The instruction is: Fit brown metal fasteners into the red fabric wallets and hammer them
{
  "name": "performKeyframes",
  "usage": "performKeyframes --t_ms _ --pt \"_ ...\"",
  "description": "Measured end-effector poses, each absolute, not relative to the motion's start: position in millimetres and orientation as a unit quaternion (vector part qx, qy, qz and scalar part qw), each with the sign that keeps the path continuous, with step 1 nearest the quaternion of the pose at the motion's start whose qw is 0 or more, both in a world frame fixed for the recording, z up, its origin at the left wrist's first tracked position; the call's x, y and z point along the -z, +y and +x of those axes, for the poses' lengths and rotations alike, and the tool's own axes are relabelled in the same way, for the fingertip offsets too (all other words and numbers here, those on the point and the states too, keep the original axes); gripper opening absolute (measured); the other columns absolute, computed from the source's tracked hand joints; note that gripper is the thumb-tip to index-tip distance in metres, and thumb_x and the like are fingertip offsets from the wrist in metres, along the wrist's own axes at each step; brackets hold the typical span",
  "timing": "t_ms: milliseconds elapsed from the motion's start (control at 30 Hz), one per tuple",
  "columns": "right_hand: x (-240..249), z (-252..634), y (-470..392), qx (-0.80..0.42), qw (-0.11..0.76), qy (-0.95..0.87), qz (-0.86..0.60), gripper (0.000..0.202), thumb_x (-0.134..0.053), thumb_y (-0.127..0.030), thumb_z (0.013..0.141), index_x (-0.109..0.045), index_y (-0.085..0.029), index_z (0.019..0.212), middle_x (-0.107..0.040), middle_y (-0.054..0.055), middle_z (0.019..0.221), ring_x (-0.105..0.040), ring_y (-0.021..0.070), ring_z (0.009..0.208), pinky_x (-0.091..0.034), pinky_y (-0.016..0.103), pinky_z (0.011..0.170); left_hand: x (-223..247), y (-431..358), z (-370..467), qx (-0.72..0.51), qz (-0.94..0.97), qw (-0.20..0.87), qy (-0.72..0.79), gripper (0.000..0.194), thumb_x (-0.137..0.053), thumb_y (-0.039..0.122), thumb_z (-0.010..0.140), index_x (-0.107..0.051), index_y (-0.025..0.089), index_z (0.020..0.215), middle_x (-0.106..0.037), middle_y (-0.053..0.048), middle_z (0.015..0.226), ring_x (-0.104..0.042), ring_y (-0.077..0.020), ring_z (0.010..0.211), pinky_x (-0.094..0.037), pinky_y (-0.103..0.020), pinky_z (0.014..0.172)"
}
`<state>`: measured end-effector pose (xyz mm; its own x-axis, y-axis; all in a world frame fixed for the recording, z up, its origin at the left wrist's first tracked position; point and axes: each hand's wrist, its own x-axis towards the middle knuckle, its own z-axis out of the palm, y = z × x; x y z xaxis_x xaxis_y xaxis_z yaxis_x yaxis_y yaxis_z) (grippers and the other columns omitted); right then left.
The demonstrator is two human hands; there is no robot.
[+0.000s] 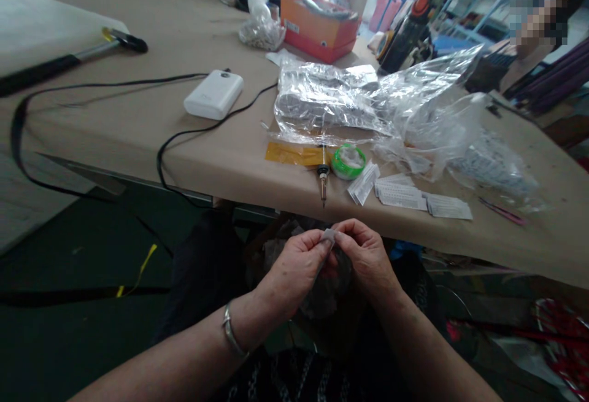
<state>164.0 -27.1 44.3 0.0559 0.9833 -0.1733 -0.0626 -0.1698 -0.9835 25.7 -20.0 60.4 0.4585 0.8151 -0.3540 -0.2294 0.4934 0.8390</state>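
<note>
My left hand (299, 261) and my right hand (363, 251) meet just in front of the table edge, their thumbs and forefingers closed on a small pale grey piece (328, 235). It looks like thin cloth or paper, too small to tell its kind. Beyond my fingertips a thin tool with a metal tip (323, 184), like a soldering iron, points over the table edge toward me. Beside it stands a round green tub (348, 161) with whitish stuff inside. Stacks of white printed labels (400, 193) lie along the edge to its right. Below my hands, a crumpled translucent bag shows in part.
Clear plastic bags (331, 95) cover the table's middle, with an orange box (319, 27) behind. A white power bank (214, 95) lies left, near a black cable (159, 156) hanging off the edge. Pink tweezers (501, 211) lie right; a hammer-like tool (92, 52) lies far left.
</note>
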Motion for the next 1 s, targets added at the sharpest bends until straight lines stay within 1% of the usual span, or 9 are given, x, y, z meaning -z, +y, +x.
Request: performKeyframes --t_ms 133,233,300,433,667,800,1000 --pt "-50 159 -21 -0.524 0.482 -0.451 -0.538 0.013 -0.064 -0.029 0.074 -0.059 -0.018 0.069 -0.06 -0.002 0.067 -0.051 0.0093 0.057 -0.044 0.021 0.054 -52 -16 22 -0.367 0.412 0.73 0.404 0.026 -0.056 0.037 0.082 -0.059 0.014 0.072 -0.055 0.001 0.063 -0.048 -0.0086 0.058 -0.039 -0.02 0.057" --pt "-52 157 -15 -0.496 0.478 -0.481 -0.543 0.011 -0.063 -0.028 0.074 -0.06 -0.018 0.07 -0.06 -0.001 0.07 -0.052 0.01 0.062 -0.043 0.021 0.058 -49 -11 17 -0.388 0.482 0.651 0.439 0.018 -0.055 0.03 0.083 -0.064 0.015 0.081 -0.062 0.0 0.072 -0.053 -0.0106 0.067 -0.042 -0.02 0.063" --pt "-53 156 -11 -0.477 0.467 -0.496 -0.556 0.011 -0.062 -0.027 0.075 -0.06 -0.017 0.071 -0.06 -0.002 0.07 -0.05 0.0096 0.061 -0.042 0.02 0.057 -50 -7 13 -0.4 0.526 0.591 0.462 0.015 -0.055 0.026 0.084 -0.066 0.016 0.085 -0.065 0.0 0.077 -0.056 -0.0114 0.072 -0.043 -0.02 0.067" --pt "-55 154 -5 -0.438 0.451 -0.517 -0.58 0.012 -0.061 -0.028 0.076 -0.06 -0.017 0.072 -0.058 -0.002 0.067 -0.048 0.0093 0.057 -0.04 0.02 0.054 -53 1 8 -0.425 0.579 0.509 0.474 0.013 -0.055 0.026 0.084 -0.066 0.019 0.085 -0.068 0.001 0.078 -0.059 -0.0114 0.072 -0.044 -0.02 0.068" --pt "-61 154 2 -0.349 0.437 -0.571 -0.601 0.012 -0.059 -0.029 0.077 -0.059 -0.018 0.072 -0.057 -0.002 0.065 -0.049 0.0104 0.058 -0.04 0.021 0.055 -58 12 9 -0.428 0.618 0.457 0.475 0.014 -0.055 0.026 0.084 -0.066 0.019 0.081 -0.067 0.001 0.073 -0.059 -0.0111 0.066 -0.044 -0.019 0.064" --pt "-60 154 4 -0.328 0.436 -0.584 -0.601 0.01 -0.058 -0.027 0.078 -0.059 -0.019 0.073 -0.059 -0.002 0.067 -0.051 0.0112 0.06 -0.042 0.022 0.057 -59 14 9 -0.43 0.624 0.448 0.474 0.014 -0.055 0.025 0.084 -0.066 0.018 0.079 -0.067 0.001 0.071 -0.058 -0.0111 0.064 -0.043 -0.019 0.063" --pt "-59 153 5 -0.3 0.437 -0.602 -0.597 0.009 -0.057 -0.025 0.078 -0.059 -0.019 0.072 -0.057 -0.003 0.064 -0.051 0.0104 0.059 -0.041 0.021 0.058 -59 16 10 -0.419 0.637 0.432 0.482 0.018 -0.053 0.026 0.086 -0.066 0.017 0.078 -0.065 0.001 0.069 -0.057 -0.0104 0.063 -0.042 -0.018 0.062"
